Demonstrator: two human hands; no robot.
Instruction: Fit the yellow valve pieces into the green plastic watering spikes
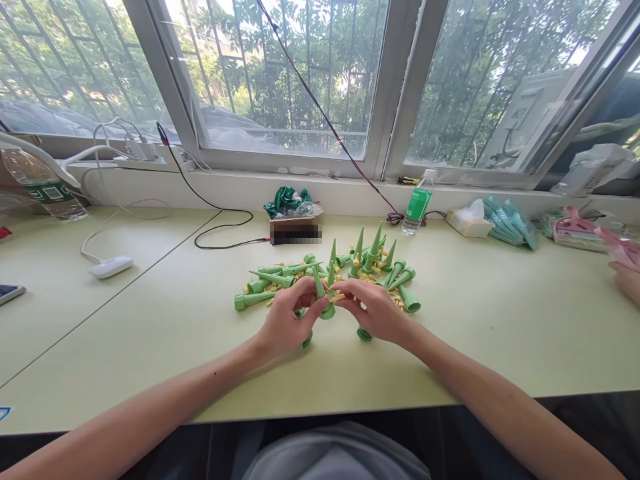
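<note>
I see a cone [325, 298] pinched in the left hand [285, 320], low over the table [500, 333]. The right hand [377, 310] grips a yellow peg [337, 297] against it. Just behind lies a pile [370, 260] of cones. The pale table runs to a barred window [280, 73], with a bottle [417, 210] by the sill.

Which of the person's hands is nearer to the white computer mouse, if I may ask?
Left. The left hand sits right of the white computer mouse; the right hand is farther right. Both pinch a green plastic spike.
</note>
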